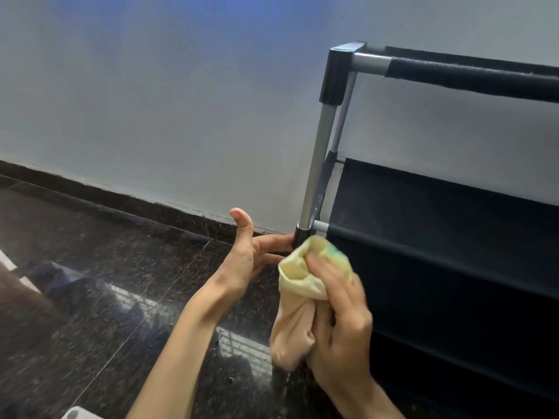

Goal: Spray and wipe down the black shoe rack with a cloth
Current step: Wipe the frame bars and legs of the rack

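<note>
The rack (pixel 423 207) stands at the right against a pale wall (pixel 151 86), on a dark speckled floor (pixel 90 282). Its frame is built of silver tubes joined by black corner pieces, and black fabric is stretched between the rails as sloping shelves; the top rail is sleeved in the same black fabric, with a short bare stretch of tube left showing beside the corner joint. A dark skirting strip runs along the foot of the wall.

To the left of the rack's front post, the left hand (pixel 251 255) is seen with the thumb raised and the fingers stretched out straight; their tips are laid against the black joint low on the post (nothing is gripped by this hand).

Just right of it, a cloth (pixel 302 291), pale yellow and cream, is bunched up and held in the right hand (pixel 338 322), whose fingers are curled round it. The upper end of the cloth is pressed against the same low joint and the near end of the shelf rail, while the lower end hangs loose below the hand.
</note>
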